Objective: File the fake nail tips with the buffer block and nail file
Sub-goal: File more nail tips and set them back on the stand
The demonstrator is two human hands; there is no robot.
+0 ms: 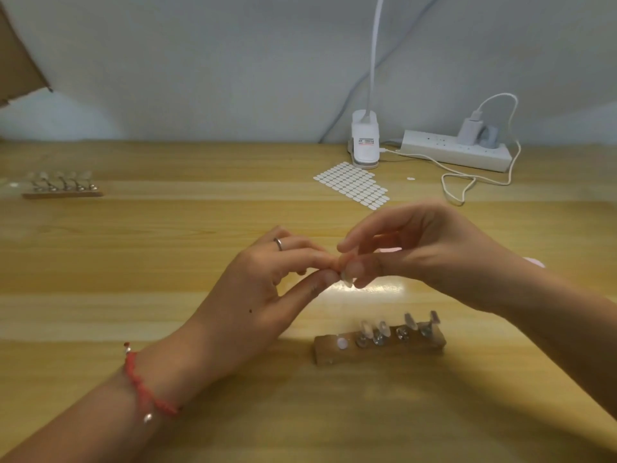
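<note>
My left hand (267, 282) and my right hand (410, 248) meet above the middle of the wooden table, fingertips together. Between them they pinch a small clear fake nail tip (347, 281); which fingers bear it is partly hidden. Below the hands lies a wooden holder block (380, 347) with several metal stands carrying clear nail tips (384, 329) and one bare white pad (342, 343) at its left end. A pink thing, perhaps the buffer block (534, 262), peeks out behind my right wrist.
A second wooden holder (61, 193) with nail tips lies far left. A sheet of white oval adhesive tabs (354, 184) lies behind the hands. At the back stand a white clip lamp (365, 142), a power strip (457, 150) and a looped white cable (467, 182).
</note>
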